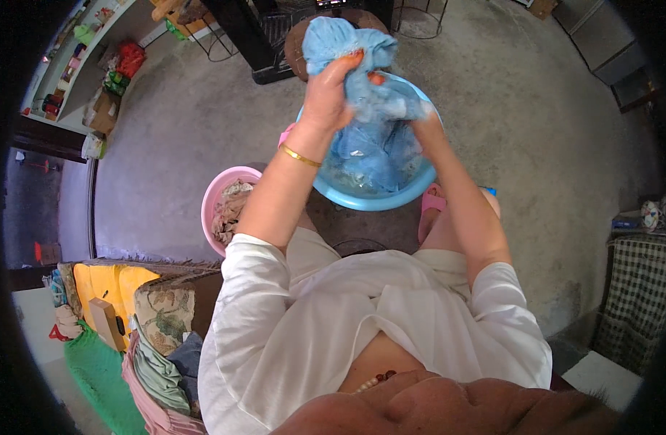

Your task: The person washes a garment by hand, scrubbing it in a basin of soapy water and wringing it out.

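A wet light blue cloth (329, 40) is bunched up above a round blue basin (369, 199). My left hand (333, 90) is closed around it, orange-tinted fingertips showing, with a bulging part of the cloth rising past the fist. At the basin's right side, my right hand (425, 129) grips the lower stretch of the same cloth; its fingers are mostly hidden by cloth and blurred. Darker blue wet fabric (373, 156) hangs and lies in the sudsy water below. Whether the cloth is a garment I cannot tell.
A pink basin (211, 210) with brownish crumpled fabric (231, 210) stands left of the blue one. Beyond them are a round brown stool (296, 47) and a black stand (253, 43). Clothes lie over a patterned sofa (166, 312) at lower left. A pink slipper (428, 210) is beside the blue basin.
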The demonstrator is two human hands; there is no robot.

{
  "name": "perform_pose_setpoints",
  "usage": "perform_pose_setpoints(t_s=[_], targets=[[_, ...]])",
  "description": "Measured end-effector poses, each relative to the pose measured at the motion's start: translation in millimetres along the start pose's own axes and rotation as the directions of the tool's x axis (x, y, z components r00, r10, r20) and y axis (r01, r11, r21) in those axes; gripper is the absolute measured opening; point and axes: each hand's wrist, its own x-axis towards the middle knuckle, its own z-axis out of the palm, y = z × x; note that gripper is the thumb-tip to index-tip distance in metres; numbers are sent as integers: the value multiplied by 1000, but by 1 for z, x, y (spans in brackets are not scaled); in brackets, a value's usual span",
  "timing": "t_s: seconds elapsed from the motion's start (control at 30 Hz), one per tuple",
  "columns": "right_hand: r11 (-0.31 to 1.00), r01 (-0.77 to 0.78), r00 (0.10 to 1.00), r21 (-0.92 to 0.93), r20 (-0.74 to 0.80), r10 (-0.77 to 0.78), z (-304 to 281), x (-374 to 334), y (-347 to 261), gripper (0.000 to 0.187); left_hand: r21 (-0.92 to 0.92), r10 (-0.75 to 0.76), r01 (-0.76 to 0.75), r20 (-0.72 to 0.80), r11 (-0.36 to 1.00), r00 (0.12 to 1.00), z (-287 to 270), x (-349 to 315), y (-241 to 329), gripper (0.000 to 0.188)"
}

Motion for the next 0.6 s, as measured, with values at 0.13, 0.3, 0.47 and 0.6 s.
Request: perform_pose_setpoints(t_s=[0.13,0.3,0.47,0.6], targets=[[925,84,996,-370,32,-78,2,9,-10,25,512,17,40,-106,858,994,-42,-10,9,19],[529,134,988,-838,155,-5,13,9,0,42,992,113,125,-122,-20,986,-108,-25,-33,41],[215,191,963,-958,225,149,26,-16,33,60,935,-60,109,-137,-338,989,-127,-41,-72,52],[107,154,964,-982,173,200,33,-23,43,63,811,-211,252,-412,-528,886,-116,-46,-82,74]])
